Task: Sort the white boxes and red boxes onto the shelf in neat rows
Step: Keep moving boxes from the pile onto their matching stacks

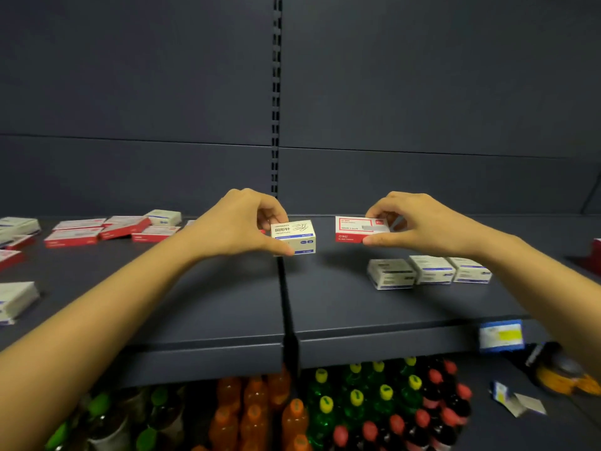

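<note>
Head view, shelf at chest level, dark grey, two panels meeting at a centre seam.

Left hand: fingers curled, pinching a white box between thumb below and fingertips on top. The box sits upright, blue print facing the camera, right at the seam. Cannot tell whether its base touches the shelf.

Right hand: thumb and fingertips pinch one end of a red box, held flat with its white-and-red label upward, over the right panel. The red box is near the white box, not touching it.

Right panel, in front of the right hand: row of three white boxes, side by side and touching, the leftmost turned slightly off line.

Left panel, far side: loose group of red boxes lying flat, unaligned, with one white box at the back. More white boxes at the left edge, partly cut off.

Shelf front edge, right: price tag, blurred. Below the shelf: bottles with orange, yellow, green and red caps.
</note>
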The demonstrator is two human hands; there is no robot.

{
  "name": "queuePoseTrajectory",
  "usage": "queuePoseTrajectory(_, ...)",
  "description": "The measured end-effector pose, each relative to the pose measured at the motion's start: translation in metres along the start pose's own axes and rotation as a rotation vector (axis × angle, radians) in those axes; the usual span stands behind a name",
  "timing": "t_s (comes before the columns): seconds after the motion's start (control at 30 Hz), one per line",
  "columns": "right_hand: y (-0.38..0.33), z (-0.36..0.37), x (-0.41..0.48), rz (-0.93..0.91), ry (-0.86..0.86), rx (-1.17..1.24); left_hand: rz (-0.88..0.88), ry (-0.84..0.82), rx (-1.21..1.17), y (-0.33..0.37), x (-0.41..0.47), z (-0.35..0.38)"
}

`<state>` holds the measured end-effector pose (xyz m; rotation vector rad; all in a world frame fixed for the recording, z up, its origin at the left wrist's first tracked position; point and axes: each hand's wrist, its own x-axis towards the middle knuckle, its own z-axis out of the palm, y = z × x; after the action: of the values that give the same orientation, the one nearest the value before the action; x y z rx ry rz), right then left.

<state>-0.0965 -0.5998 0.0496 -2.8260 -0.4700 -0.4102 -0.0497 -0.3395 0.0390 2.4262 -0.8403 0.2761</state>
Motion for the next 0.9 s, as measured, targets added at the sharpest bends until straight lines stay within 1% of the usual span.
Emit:
queuePoseTrajectory(0.27, 0.062, -0.022, -0.028, 0.049, 0.014, 0.012, 0.055, -0.067, -0.044, 0.064, 0.037, 0.055)
queuePoseTrajectory(0.57, 0.093, -0.028, -0.039, 0.128, 0.059, 0.032, 0.067, -0.120, -0.100, 0.082, 0.056, 0.088)
queuePoseTrajectory(0.67, 0.101, -0.031, -0.044, 0.146, 0.103, 0.055, 0.083, -0.151, -0.088, 0.086, 0.058, 0.098)
queuePoseTrajectory(0.8, 0.113, -0.035, -0.054, 0.138, 0.111, 0.082, 0.084, -0.152, -0.016, 0.089, 0.062, 0.099)
queuePoseTrajectory(0.9, 0.127, -0.040, -0.062, 0.132, 0.101, 0.092, 0.084, -0.096, 0.040, 0.100, 0.070, 0.093)
